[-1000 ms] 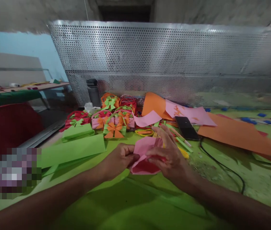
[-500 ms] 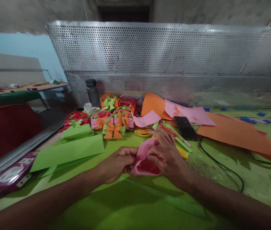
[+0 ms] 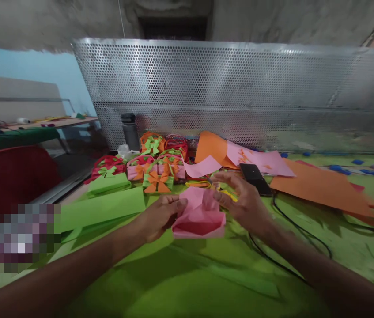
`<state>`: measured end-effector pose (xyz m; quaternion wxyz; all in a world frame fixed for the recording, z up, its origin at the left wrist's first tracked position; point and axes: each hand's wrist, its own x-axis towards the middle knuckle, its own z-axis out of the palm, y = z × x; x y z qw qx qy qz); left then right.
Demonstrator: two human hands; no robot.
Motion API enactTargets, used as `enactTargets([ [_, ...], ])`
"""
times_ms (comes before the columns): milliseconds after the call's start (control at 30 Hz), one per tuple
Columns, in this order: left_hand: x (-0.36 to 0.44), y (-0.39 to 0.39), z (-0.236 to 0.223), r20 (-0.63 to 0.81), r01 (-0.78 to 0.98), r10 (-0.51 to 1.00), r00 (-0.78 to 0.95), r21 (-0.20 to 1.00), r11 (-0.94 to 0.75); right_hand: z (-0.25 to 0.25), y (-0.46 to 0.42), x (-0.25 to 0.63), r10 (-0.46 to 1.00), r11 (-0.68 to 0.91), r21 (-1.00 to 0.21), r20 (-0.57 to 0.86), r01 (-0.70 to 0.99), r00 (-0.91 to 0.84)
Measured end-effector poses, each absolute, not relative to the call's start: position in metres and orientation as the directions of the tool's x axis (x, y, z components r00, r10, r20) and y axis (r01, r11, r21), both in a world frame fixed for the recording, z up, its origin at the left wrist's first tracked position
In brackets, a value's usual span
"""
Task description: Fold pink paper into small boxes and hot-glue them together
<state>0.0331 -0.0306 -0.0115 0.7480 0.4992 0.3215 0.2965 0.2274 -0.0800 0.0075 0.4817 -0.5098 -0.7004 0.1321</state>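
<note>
A folded pink paper bag [image 3: 197, 225] is held low over the green tabletop, one end spread open toward me with creased flaps around the opening. My left hand [image 3: 162, 214] pinches its left edge between thumb and fingers. To the right of the bag, my right hand [image 3: 244, 201] has its fingers apart and curved, with nothing gripped; whether a fingertip touches the paper I cannot tell. Behind the bag stand several small paper bags with bows, among them a green bag [image 3: 158, 181] with an orange bow. Yellow cord [image 3: 229, 195] lies partly hidden behind my right hand.
Left lie folded green paper sheets [image 3: 107, 210]. A dark bottle [image 3: 130, 132] stands at the back before a perforated metal panel [image 3: 206, 84]. A phone [image 3: 255, 179], a black cable [image 3: 301, 227], orange paper [image 3: 326, 187] and pink paper [image 3: 259, 158] lie to the right.
My right hand has come away from the pink bag's opening and moved right, its fingers spreading. The bag now lies flatter, its opening wider. My left hand stays on the left edge.
</note>
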Motion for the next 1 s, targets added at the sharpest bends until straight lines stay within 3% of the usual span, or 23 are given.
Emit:
enactTargets([
  [100,0.031,-0.026,-0.013,-0.162,-0.140,0.763,0.626,0.939,0.314,0.001,-0.065,0.239,0.950,0.311,-0.894,0.295,0.323,-0.099],
  [167,0.030,-0.026,-0.014,-0.164,-0.141,0.758,0.631,0.937,0.320,-0.007,-0.059,0.240,0.977,0.154,-0.967,0.118,0.202,-0.178],
  [300,0.028,-0.027,-0.016,-0.198,-0.109,0.740,0.643,0.933,0.344,-0.017,-0.059,0.236,0.965,-0.030,-0.989,-0.067,0.143,-0.254],
  [400,0.024,-0.025,-0.019,-0.286,0.079,0.698,0.657,0.946,0.313,-0.018,-0.062,0.235,0.957,-0.098,-0.981,-0.140,0.168,-0.255],
  [500,0.021,-0.021,-0.021,-0.308,0.280,0.721,0.620,0.946,0.163,-0.019,-0.063,0.236,0.962,-0.064,-0.954,-0.138,0.293,-0.238],
  [667,0.017,-0.018,-0.018,-0.156,0.457,0.782,0.603,0.872,-0.178,-0.023,-0.063,0.234,0.986,0.064,-0.875,-0.019,0.480,-0.166],
  [833,0.011,-0.020,0.000,-0.275,0.559,0.689,0.671,0.798,-0.226,-0.019,-0.063,0.235,0.994,0.030,-0.877,-0.023,0.479,-0.104],
  [867,0.008,-0.019,0.005,-0.253,0.589,0.713,0.653,0.762,-0.269,-0.016,-0.063,0.236,0.995,0.036,-0.879,-0.014,0.476,-0.101],
  [933,0.004,-0.019,0.016,-0.042,0.663,0.816,0.576,0.609,-0.436,-0.011,-0.062,0.241,0.996,0.053,-0.898,0.019,0.437,-0.082],
  [1000,0.001,-0.023,0.022,0.045,0.696,0.774,0.631,0.408,-0.591,-0.005,-0.060,0.246,0.997,0.073,-0.932,0.063,0.354,-0.040],
])
